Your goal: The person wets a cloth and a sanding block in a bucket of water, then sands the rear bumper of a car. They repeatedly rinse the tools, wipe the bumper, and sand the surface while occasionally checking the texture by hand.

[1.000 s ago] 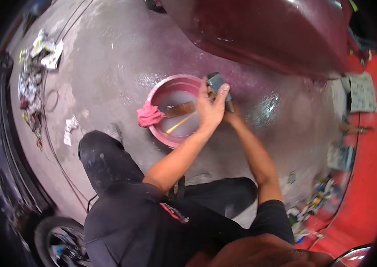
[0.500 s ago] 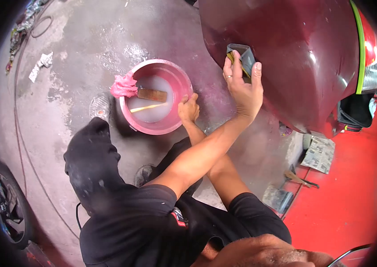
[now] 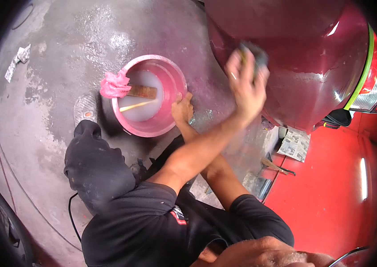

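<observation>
My left hand [image 3: 247,86] is closed on a folded piece of grey sandpaper [image 3: 258,57], blurred by motion, against the lower side of a dark red car bumper [image 3: 286,75]. My left arm crosses over the right one. Lower down, my right hand [image 3: 182,108] grips the right rim of a pink bucket [image 3: 170,122]. Cloudy whitish water [image 3: 146,115] lies in the bucket. A brown wooden block [image 3: 143,91] and a pale yellow stick [image 3: 137,106] rest inside it. Over the left rim hangs a wet pink cloth [image 3: 115,85].
My left foot in a grey clog [image 3: 85,108] stands beside the bucket on a wet concrete floor [image 3: 86,40]. A tail light [image 3: 375,84] sits at the right of the bumper. Newspaper [image 3: 294,144] and a wooden-handled tool [image 3: 277,167] lie near the red floor. A hose [image 3: 8,153] runs along the left.
My left hand has shifted with the sandpaper and is now blurred against the bumper. My right hand stays on the bucket rim. The whole view has turned slightly.
</observation>
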`<state>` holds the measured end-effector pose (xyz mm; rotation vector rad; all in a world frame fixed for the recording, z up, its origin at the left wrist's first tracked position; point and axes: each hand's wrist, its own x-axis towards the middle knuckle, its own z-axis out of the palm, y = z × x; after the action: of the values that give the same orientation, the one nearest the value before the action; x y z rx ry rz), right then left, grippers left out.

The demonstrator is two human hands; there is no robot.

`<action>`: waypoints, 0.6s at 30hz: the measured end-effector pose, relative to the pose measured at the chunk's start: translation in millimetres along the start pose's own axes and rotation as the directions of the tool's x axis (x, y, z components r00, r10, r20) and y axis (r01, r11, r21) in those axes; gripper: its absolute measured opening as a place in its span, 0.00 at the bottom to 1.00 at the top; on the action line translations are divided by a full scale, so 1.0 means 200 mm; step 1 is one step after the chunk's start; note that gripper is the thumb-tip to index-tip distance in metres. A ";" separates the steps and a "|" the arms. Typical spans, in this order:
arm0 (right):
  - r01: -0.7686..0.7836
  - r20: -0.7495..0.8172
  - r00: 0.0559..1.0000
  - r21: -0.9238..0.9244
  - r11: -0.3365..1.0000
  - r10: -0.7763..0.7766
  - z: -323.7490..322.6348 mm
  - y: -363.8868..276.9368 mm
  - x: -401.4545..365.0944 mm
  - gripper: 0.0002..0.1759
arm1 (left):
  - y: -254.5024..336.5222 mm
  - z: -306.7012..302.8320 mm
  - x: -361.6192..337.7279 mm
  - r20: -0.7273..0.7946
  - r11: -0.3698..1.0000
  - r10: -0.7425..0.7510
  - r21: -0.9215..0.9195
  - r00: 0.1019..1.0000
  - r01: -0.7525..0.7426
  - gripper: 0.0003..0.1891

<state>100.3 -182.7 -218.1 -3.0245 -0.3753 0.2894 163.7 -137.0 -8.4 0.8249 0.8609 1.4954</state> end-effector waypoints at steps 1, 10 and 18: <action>0.004 -0.012 1.000 0.019 1.000 -0.004 0.04 -0.03 0.01 0.23 | 0.01 0.01 0.20 -0.077 0.982 -0.157 -0.121 0.985 0.148 0.24; -0.014 0.071 0.997 0.070 0.997 0.009 -0.01 -0.04 0.01 0.24 | -0.17 -0.10 0.11 0.083 0.996 -0.067 -0.050 0.994 0.072 0.26; 0.037 0.010 0.999 0.037 0.999 -0.038 0.05 -0.01 0.02 0.23 | 0.19 0.09 0.07 0.166 0.833 0.553 -0.140 0.816 -0.536 0.25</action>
<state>101.1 -179.7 -227.5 -2.9773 -0.4221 0.3066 160.5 -124.2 34.4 1.2028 0.4108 1.8908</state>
